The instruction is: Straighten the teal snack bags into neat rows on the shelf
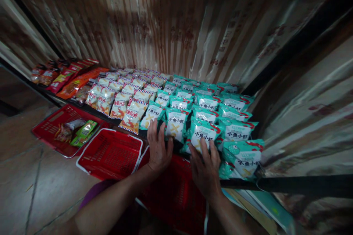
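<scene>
My left hand (160, 148) is open, its fingertips at the lower edge of a teal-and-white snack bag (152, 114) in the front row. To its right, my right hand (205, 163) has its fingers spread against the front of another teal snack bag (203, 132); whether they press on it I cannot tell. Between the hands, a third teal bag (175, 123) leans back upright. More teal bags (206, 103) stand in rows behind. White bags with striped edges (134, 115) fill the shelf to the left. A red basket (179, 183) lies below both hands.
A second red basket (111, 154) is at the left, beside a third red basket (45, 130) with green and brown packets inside. Orange and red packets (79, 80) sit at the shelf's far left. Behind stands a striped sheet (171, 25); a dark frame post (286, 40) slants at right.
</scene>
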Motion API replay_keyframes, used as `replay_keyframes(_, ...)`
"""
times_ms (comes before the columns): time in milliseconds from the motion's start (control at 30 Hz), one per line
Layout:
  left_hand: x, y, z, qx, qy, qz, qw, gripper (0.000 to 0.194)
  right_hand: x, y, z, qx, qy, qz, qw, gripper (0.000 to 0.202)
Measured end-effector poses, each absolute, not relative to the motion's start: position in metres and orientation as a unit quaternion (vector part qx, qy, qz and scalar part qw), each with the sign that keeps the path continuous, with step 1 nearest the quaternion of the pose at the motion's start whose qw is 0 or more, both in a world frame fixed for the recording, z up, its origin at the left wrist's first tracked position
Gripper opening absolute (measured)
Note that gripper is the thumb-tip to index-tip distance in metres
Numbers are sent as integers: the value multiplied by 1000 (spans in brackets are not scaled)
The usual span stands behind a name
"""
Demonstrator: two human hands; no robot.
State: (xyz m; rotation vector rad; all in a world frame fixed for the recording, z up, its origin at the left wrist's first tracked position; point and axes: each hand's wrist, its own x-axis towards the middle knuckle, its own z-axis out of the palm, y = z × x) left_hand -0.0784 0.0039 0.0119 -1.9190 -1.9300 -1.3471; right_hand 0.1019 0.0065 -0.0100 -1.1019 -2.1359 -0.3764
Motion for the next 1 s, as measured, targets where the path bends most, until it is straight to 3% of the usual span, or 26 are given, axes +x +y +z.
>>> replay_keyframes(233,-94,-3,5,-627,-665,-403,46,61,98,8,-10,-433,-819,-140,351,62)
replay_keyframes(1000,-90,6,-3,-641,-657,-391,63,54,96,11,-10,-439,-822,-141,334,66)
